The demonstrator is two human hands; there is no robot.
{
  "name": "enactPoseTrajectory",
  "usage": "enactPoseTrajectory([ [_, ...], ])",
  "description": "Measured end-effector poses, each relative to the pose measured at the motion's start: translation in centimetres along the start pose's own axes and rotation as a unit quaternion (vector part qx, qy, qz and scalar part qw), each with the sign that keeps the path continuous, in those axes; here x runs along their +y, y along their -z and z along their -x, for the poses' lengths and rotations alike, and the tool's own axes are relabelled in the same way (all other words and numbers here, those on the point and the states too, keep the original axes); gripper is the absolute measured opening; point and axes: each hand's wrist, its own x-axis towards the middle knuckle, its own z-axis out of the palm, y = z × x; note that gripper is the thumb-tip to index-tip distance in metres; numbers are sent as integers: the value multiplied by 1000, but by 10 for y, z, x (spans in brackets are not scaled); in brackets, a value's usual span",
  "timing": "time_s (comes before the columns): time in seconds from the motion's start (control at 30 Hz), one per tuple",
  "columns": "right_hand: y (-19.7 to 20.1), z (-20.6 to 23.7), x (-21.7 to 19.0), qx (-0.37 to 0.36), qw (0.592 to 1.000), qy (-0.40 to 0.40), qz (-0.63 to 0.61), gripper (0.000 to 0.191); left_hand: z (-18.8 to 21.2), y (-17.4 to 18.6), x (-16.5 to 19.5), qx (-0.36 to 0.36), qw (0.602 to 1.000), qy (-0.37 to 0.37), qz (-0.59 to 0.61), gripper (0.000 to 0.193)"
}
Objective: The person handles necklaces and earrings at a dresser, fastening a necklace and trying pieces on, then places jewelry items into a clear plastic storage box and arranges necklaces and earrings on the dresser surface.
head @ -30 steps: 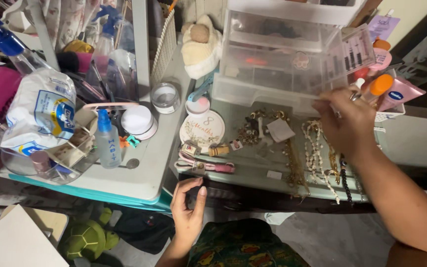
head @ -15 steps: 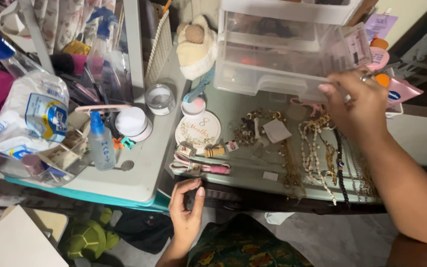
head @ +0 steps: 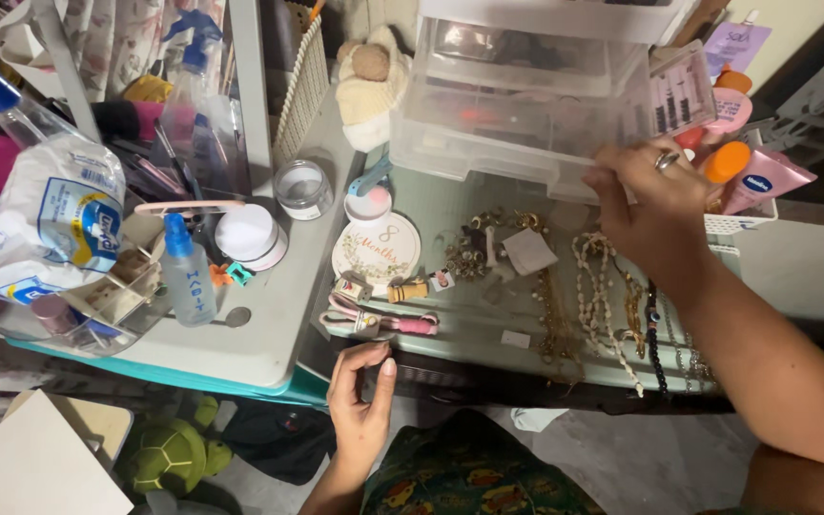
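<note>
- Two hands work over a cluttered table (head: 269,353): the right hand (head: 655,205) rests its fingers on the lower front edge of the clear drawer unit (head: 517,105), at about 1 o'clock in the view; whether it pinches anything I cannot tell.
- Left hand (head: 360,401) hovers at 6 o'clock just off the table's near edge, fingers loosely curled, holding nothing.
- Necklaces (head: 603,305) and a heap of small jewellery (head: 474,248) lie spread right under the right wrist, between it and the near edge.
- Pink strap (head: 383,324) and a round plaque (head: 377,250) lie just beyond the left fingertips.
- Tubes (head: 751,181) in a white basket crowd the right hand at 3 o'clock.
- At 9 o'clock stand a spray bottle (head: 186,277), a white jar (head: 250,236) and a bag (head: 54,224).
- Bare tabletop shows only near the spray bottle, toward the near edge; a green plush turtle (head: 169,458) sits below it.
</note>
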Motion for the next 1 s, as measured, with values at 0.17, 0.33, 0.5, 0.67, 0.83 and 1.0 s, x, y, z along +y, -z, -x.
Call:
enactPoseTrajectory([
  [0.17,-5,4,7,-21,1000,-15,-2,14,-1,-4,-3,4,1000,10,-1,15],
  [0.33,6,-4,23,-6,998,-47,-43,9,0,-9,-3,-10,1000,7,-3,15],
  [0.5,-4,-4,28,-17,999,-18,-37,8,-1,-10,-2,-6,1000,17,14,15],
  [0.67,-12,-5,30,-3,1000,-19,-18,11,-3,-10,-3,2,1000,18,-3,15],
  [0.83,-5,-22,23,-20,999,-34,-19,16,-4,-14,1,-3,1000,7,-9,15],
  [1.0,20,-22,-10,10,994,67,89,41,-1,-16,1,-1,1000,15,-26,13],
])
